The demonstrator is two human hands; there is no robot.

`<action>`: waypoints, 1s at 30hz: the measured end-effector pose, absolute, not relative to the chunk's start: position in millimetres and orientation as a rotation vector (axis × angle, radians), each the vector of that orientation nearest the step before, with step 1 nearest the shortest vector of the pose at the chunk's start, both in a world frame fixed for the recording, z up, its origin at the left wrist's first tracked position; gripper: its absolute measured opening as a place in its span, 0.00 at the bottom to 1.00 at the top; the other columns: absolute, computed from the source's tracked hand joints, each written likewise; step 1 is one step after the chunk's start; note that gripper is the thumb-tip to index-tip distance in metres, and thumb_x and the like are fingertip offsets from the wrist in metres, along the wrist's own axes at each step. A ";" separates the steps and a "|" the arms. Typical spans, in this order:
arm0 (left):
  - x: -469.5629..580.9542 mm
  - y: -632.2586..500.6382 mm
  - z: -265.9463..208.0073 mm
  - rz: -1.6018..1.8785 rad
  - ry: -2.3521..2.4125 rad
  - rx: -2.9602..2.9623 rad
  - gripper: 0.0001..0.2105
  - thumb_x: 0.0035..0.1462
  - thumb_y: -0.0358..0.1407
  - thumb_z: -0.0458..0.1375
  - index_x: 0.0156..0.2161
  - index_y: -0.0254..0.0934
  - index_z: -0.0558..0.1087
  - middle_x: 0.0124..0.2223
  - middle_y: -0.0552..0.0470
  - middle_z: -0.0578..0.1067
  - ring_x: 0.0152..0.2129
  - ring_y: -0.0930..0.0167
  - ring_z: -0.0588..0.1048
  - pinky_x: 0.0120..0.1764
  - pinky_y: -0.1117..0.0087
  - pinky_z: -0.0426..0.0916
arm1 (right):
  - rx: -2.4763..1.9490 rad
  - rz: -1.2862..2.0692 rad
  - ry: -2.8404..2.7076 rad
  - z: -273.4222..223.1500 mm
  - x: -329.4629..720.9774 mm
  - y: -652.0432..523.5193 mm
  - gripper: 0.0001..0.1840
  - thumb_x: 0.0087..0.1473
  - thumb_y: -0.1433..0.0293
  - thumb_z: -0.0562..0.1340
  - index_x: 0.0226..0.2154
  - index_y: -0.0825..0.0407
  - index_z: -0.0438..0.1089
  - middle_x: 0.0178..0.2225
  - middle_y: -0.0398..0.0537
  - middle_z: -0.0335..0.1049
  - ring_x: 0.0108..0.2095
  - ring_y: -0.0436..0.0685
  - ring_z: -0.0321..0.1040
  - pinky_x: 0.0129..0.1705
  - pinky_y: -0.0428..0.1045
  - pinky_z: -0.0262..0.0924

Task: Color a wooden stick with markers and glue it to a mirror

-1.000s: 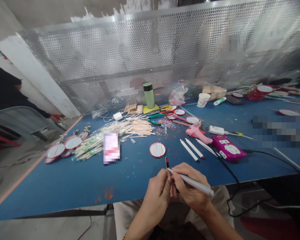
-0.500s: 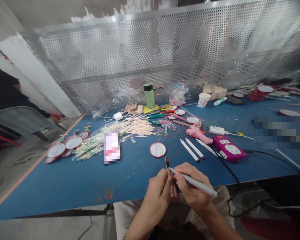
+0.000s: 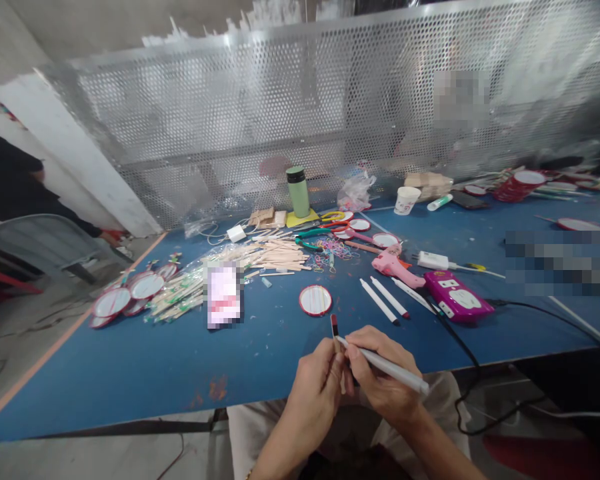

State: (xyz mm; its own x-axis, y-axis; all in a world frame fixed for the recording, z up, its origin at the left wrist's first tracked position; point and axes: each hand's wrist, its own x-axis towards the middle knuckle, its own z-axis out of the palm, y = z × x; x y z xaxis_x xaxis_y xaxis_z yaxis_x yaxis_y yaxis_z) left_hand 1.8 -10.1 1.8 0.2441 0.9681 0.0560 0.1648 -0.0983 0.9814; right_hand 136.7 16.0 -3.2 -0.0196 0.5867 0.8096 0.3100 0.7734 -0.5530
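Note:
Near the table's front edge, my left hand (image 3: pixel 314 387) pinches a flat wooden stick (image 3: pixel 335 326) upright, its top end coloured red and black. A white marker (image 3: pixel 390 369) is in my closed right hand (image 3: pixel 387 377), with its tip against the stick just below the dark part. Just beyond my hands lies a round red-rimmed disc (image 3: pixel 315 300) with pale strips across it. To the right rest two white markers (image 3: pixel 380 301), one with a dark end and one with a red end, and a third slim white pen (image 3: pixel 413 295).
A pile of wooden sticks (image 3: pixel 283 253), a phone (image 3: pixel 223 293) and red-rimmed discs (image 3: pixel 111 303) lie left. A pink glue gun (image 3: pixel 399 267), purple power strip (image 3: pixel 457 297) and cables are right. Behind stand a green bottle (image 3: pixel 299 193), pliers (image 3: pixel 315 231), a paper cup (image 3: pixel 407 200) and a perforated metal screen (image 3: pixel 260 113).
The marker in my right hand has shifted slightly, its rear end moving a little left. My left hand keeps the stick nearly in the same place.

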 end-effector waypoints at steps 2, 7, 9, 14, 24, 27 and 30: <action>2.1 -10.0 1.3 1.000 1.108 1.493 0.16 0.70 0.44 0.46 0.30 0.40 0.61 0.20 0.62 0.62 0.15 0.77 0.60 0.23 0.76 0.55 | -0.745 0.263 -1.618 -2.6 136.3 15.6 0.08 0.57 0.79 0.60 0.34 0.51 0.71 0.26 0.44 0.74 0.24 0.50 0.72 0.27 0.44 0.69; 2.3 -9.9 1.0 0.996 1.089 1.464 0.17 0.70 0.45 0.47 0.30 0.39 0.62 0.20 0.61 0.62 0.15 0.77 0.60 0.22 0.76 0.55 | -0.747 0.256 -1.607 -1.5 136.6 14.5 0.09 0.57 0.79 0.59 0.34 0.50 0.70 0.26 0.44 0.74 0.24 0.49 0.72 0.27 0.44 0.69; 1.9 -10.2 0.9 0.993 1.086 1.454 0.17 0.70 0.46 0.47 0.30 0.39 0.62 0.20 0.61 0.62 0.15 0.77 0.60 0.22 0.76 0.55 | -0.751 0.254 -1.612 -1.2 136.9 14.4 0.09 0.57 0.79 0.59 0.34 0.50 0.70 0.26 0.44 0.74 0.24 0.49 0.72 0.27 0.44 0.69; 1.7 -9.9 0.8 0.989 1.102 1.467 0.17 0.69 0.46 0.47 0.30 0.40 0.61 0.21 0.61 0.63 0.15 0.77 0.60 0.21 0.76 0.54 | -0.747 0.255 -1.621 -0.4 136.7 15.0 0.09 0.57 0.79 0.59 0.34 0.51 0.71 0.25 0.44 0.75 0.23 0.50 0.72 0.27 0.44 0.69; 2.9 -10.7 4.5 0.984 1.095 1.460 0.18 0.69 0.47 0.47 0.30 0.39 0.62 0.21 0.61 0.63 0.14 0.77 0.58 0.20 0.76 0.54 | -0.746 0.264 -1.600 0.1 136.8 13.8 0.09 0.57 0.79 0.60 0.34 0.51 0.71 0.26 0.44 0.75 0.24 0.51 0.72 0.26 0.44 0.69; 2.7 -10.1 3.6 0.990 1.090 1.449 0.18 0.69 0.47 0.47 0.31 0.39 0.62 0.21 0.61 0.63 0.14 0.77 0.58 0.21 0.76 0.54 | -0.749 0.259 -1.604 1.4 136.9 13.6 0.09 0.57 0.79 0.59 0.34 0.50 0.71 0.25 0.44 0.75 0.23 0.50 0.72 0.26 0.44 0.69; 3.0 -9.4 3.4 0.998 1.082 1.452 0.17 0.69 0.46 0.47 0.30 0.39 0.62 0.21 0.61 0.63 0.14 0.77 0.59 0.21 0.76 0.54 | -0.753 0.236 -1.609 2.3 136.5 13.8 0.09 0.56 0.79 0.60 0.33 0.50 0.71 0.25 0.44 0.75 0.23 0.50 0.72 0.26 0.44 0.69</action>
